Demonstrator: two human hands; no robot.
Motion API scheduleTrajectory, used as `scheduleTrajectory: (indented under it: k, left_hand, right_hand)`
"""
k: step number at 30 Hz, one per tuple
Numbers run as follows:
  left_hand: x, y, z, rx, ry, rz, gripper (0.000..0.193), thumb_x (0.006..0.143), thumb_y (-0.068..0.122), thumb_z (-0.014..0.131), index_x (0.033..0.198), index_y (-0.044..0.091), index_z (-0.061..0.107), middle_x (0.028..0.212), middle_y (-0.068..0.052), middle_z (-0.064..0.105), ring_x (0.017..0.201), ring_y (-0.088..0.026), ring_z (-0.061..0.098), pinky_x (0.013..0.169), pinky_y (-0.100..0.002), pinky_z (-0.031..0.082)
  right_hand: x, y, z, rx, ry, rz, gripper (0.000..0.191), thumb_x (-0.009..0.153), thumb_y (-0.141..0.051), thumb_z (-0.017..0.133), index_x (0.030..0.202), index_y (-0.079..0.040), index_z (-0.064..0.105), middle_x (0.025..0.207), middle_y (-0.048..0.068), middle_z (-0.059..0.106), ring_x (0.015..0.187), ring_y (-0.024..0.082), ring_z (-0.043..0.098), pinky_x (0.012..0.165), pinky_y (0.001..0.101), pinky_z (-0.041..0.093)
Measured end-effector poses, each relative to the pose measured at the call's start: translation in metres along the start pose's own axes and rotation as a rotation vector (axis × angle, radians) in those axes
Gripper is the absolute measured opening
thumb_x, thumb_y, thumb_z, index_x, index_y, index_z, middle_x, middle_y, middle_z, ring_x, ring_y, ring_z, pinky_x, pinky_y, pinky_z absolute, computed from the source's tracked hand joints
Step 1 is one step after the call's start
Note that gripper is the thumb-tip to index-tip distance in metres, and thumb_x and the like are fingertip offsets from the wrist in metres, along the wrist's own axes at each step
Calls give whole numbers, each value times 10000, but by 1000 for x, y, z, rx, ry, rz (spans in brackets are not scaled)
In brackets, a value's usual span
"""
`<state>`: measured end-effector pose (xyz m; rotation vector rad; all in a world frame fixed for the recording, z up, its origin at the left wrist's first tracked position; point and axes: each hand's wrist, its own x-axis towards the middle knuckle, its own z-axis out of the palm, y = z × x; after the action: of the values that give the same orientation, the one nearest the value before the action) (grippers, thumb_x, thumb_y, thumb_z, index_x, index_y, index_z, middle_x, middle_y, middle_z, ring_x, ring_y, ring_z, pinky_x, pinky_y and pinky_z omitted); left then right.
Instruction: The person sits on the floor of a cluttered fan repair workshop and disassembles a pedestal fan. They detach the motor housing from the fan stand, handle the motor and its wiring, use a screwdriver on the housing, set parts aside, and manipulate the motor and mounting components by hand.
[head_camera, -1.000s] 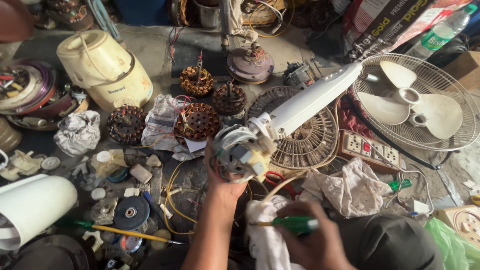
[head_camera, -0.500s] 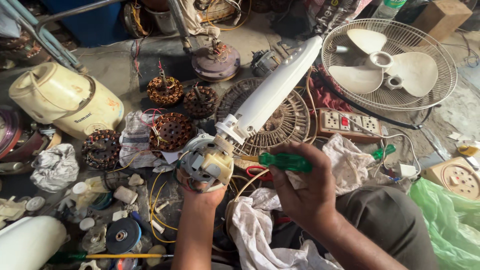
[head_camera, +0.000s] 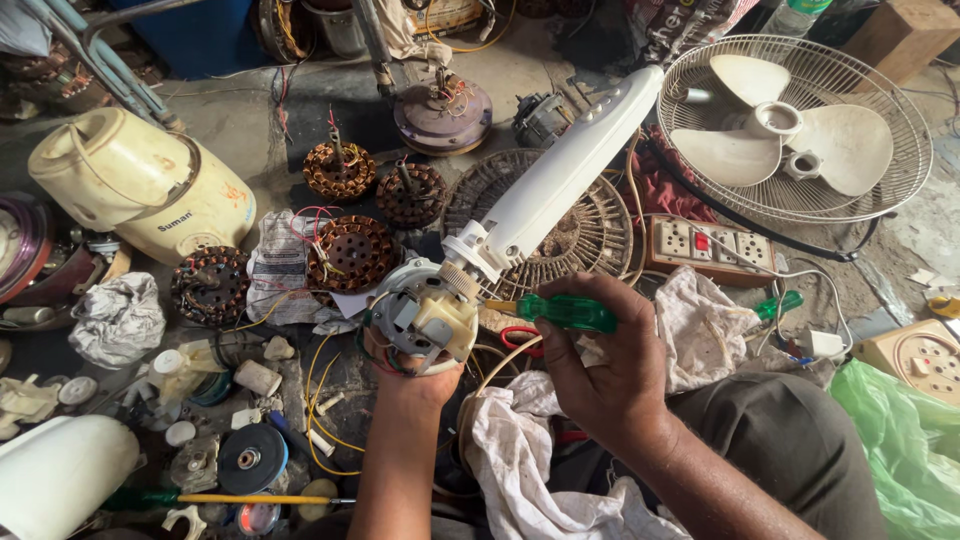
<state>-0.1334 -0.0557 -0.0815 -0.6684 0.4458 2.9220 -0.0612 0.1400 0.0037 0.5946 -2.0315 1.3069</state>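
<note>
A person's left hand (head_camera: 415, 375) cups a fan motor (head_camera: 425, 315) from below, fingers wrapped around its underside, the white stand (head_camera: 560, 180) rising from it toward the far right. The right hand (head_camera: 605, 375) holds a green-handled screwdriver (head_camera: 560, 312), fingers curled tight around the handle, its tip against the motor. Copper-wound stators (head_camera: 345, 250) lie on the floor to the left, a caged fan (head_camera: 795, 125) at far right, a white cloth (head_camera: 525, 450) in the lap.
</note>
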Motion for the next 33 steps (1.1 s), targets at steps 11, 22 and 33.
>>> scheduleTrajectory:
  k: [11, 22, 33]
  left_hand:
    - [3, -3, -2, -1, 2, -9, 495, 899, 545, 523, 1176, 169, 687, 1175, -40, 708, 1123, -269, 674, 968, -476, 558]
    - [2, -6, -7, -40, -188, 34, 505, 909, 572, 548, 1138, 150, 703, 1121, -35, 726, 1050, -256, 697, 932, -458, 574]
    - [5, -9, -12, -88, -211, -10, 652, 910, 692, 445, 1196, 158, 686, 1174, -42, 717, 1090, -272, 683, 944, -469, 569]
  right_hand:
    - [13, -13, -5, -195, -14, -7, 561, 916, -68, 860, 1349, -81, 503, 1144, 86, 724, 1009, 163, 773, 824, 261, 622]
    - [32, -23, -14, -146, -161, -137, 707, 958, 16, 689, 1580, -142, 392, 1255, 164, 705, 1040, 224, 752, 852, 350, 658]
    - [33, -20, -10, -186, -157, -153, 630, 945, -20, 713, 1510, -147, 465, 1161, 136, 727, 975, 202, 736, 798, 311, 627]
